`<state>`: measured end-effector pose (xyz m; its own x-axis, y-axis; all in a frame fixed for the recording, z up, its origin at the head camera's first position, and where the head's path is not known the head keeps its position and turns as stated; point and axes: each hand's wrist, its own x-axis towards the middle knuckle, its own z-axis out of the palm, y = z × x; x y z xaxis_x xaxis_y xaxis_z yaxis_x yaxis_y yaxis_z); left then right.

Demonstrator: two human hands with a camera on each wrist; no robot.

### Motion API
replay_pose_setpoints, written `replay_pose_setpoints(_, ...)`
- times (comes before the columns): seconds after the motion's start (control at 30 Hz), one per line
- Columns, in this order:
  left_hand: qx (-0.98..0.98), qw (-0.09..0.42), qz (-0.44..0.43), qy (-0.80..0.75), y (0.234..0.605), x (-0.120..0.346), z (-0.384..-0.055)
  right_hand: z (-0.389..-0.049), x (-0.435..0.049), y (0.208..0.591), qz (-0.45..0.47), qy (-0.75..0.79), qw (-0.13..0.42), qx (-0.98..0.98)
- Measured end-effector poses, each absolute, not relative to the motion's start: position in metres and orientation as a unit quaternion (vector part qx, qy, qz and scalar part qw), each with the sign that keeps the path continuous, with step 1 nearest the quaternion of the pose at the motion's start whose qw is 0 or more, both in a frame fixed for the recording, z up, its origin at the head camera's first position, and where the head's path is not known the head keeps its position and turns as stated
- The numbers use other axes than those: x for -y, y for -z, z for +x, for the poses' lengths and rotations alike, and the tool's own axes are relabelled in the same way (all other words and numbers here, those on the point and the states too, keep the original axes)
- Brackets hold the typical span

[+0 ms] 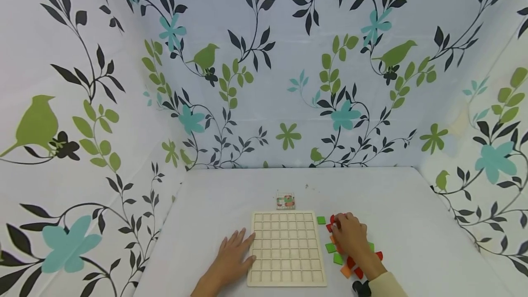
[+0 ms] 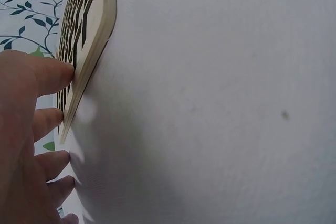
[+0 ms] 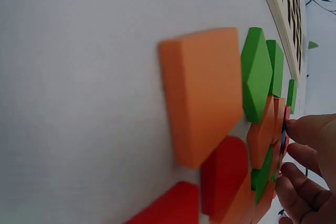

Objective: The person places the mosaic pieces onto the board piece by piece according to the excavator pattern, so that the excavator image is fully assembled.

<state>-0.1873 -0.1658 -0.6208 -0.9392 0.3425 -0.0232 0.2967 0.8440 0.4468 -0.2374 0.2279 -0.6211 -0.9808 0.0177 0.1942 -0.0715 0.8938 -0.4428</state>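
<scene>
We could pass over the white tabletop left of the left hand, or right of the right hand. The left hand blocks the near-square pale wooden grid board's left edge. Along its right, the right hand and scattered small red, orange and green blocks leave us only a narrow strip.

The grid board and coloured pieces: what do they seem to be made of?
The grid board looks like pale, matte wood, perhaps plywood: its edge shows lengthwise lines. The coloured pieces, fairly matte, may be painted wood or plastic: even colour, no visible grain.
</scene>
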Motion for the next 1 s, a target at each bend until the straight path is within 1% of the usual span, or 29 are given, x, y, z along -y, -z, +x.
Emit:
replay_pose_setpoints(0.2,-0.959,0.049,0.162,-0.226,0.621,0.165,-0.187,-0.242,-0.225,0.618,0.019,-0.245,0.057,0.968)
replay_pose_setpoints(0.37,-0.959,0.047,0.165,-0.226,0.621,0.165,-0.187,-0.240,-0.228,0.619,0.006,-0.258,0.037,0.965)
replay_pose_setpoints(0.57,-0.958,0.053,0.162,-0.233,0.620,0.164,-0.186,-0.234,-0.239,0.624,0.000,-0.268,0.034,0.963)
replay_pose_setpoints(0.77,-0.958,0.059,0.155,-0.235,0.623,0.165,-0.186,-0.227,-0.246,0.621,0.009,-0.261,0.033,0.965)
replay_pose_setpoints(1.0,-0.959,0.061,0.154,-0.230,0.623,0.165,-0.187,-0.226,-0.250,0.616,0.022,-0.269,-0.001,0.963)
